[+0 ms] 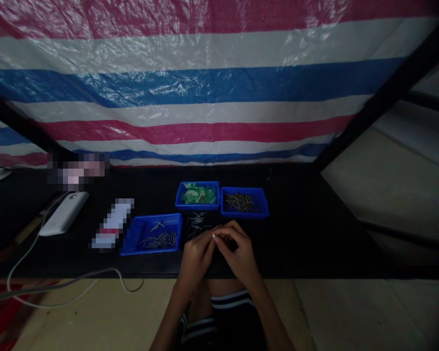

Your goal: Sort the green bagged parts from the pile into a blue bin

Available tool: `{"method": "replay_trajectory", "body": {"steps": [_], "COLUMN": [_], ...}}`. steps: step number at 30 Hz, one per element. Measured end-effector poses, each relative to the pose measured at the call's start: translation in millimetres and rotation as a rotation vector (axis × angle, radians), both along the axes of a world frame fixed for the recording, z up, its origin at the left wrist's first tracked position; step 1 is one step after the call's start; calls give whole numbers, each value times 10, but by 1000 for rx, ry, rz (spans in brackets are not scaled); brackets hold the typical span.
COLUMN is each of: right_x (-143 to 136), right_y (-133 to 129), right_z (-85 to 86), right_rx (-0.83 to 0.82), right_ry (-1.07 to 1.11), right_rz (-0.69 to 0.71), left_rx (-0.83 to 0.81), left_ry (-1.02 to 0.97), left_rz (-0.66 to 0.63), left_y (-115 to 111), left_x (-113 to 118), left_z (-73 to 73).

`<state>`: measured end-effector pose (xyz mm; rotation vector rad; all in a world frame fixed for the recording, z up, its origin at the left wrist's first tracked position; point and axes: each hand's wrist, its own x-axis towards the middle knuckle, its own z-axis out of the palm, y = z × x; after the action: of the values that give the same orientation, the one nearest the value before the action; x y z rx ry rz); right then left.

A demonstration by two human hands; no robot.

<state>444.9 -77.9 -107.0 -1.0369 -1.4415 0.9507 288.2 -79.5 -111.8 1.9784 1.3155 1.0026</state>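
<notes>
My left hand [196, 254] and my right hand [240, 251] meet above the front part of the black table. Between the thumb and fingertips of my right hand shows a small, round, whitish piece [213, 236], too small to name surely. The left fingers are closed against the right ones; what they pinch is hidden. Left of my hands stands a blue tray [130, 237] with thin silver screws or nails [162, 240]. Similar loose pieces [195, 220] lie on the table just beyond my left hand.
Behind my hands stand a blue tray [176, 201] with green plastic pieces [200, 194] and another blue tray [264, 202] with brass-coloured screws [241, 202]. A white power strip [64, 214] with a cable [25, 256] lies left. Striped sheeting [205, 85] hangs behind the black table [300, 239].
</notes>
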Motion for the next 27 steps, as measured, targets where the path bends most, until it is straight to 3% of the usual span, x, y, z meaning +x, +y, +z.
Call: {"method": "replay_trajectory", "body": {"steps": [18,27], "right_x": [1,16], "right_y": [10,34], "right_z": [37,10], "right_rx": [-8,39], "right_ry": [3,4], "right_rz": [22,-63], "left_rx": [-9,6], "left_ry": [-40,-32], "left_rz": [28,44], "left_y": [1,-4], "left_x": [28,13], "left_z": [67,35]}}
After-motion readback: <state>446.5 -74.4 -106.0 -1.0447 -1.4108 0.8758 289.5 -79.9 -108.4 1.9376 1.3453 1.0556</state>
